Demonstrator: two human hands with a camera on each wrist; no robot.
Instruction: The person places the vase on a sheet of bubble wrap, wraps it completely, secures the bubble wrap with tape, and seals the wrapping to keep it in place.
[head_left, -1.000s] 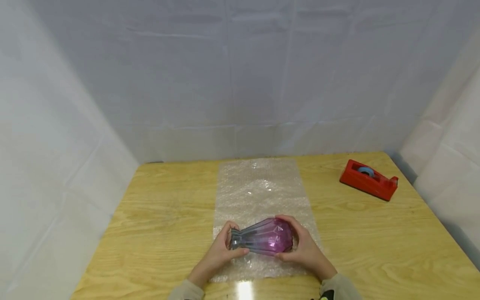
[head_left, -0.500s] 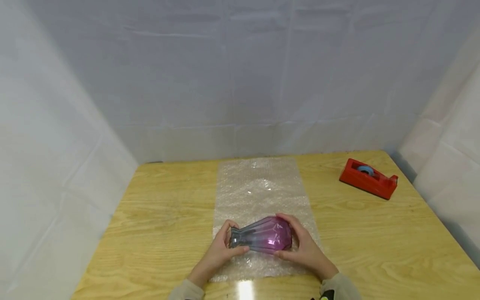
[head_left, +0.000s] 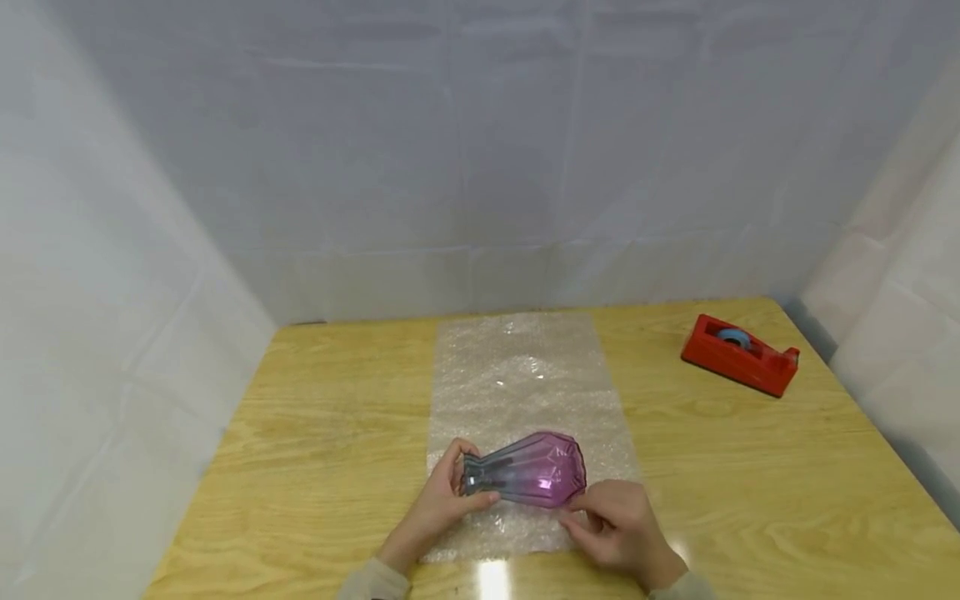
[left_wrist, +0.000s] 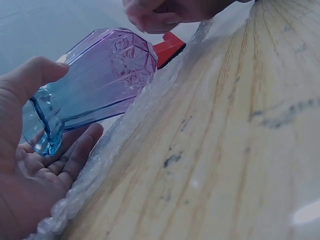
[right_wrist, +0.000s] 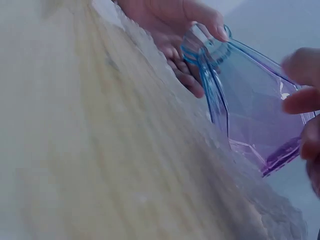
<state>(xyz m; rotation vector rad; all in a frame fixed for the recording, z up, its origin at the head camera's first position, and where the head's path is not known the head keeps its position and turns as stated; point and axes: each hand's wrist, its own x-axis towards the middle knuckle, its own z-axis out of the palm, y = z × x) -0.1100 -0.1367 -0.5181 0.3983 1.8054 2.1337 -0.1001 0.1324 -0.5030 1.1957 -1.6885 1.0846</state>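
A clear glass vase (head_left: 525,472), blue-grey at the neck and purple towards its base, lies on its side over a sheet of bubble wrap (head_left: 517,375). My left hand (head_left: 442,497) holds its neck, with the thumb (left_wrist: 42,75) on top and the fingers (left_wrist: 75,157) beneath. Beside the base is my right hand (head_left: 617,529), its fingers loosely bent and nothing seen between them. In the right wrist view its fingertips (right_wrist: 302,100) are blurred and overlap the base end of the vase.
A red tape dispenser (head_left: 738,357) with a blue roll stands at the back right of the wooden table (head_left: 330,433). Pale sheeting (head_left: 465,167) hangs behind the table and along both sides.
My right hand has let go of the vase's base and moved towards me, to the near edge of that end. The left hand and the vase stay almost where they were.
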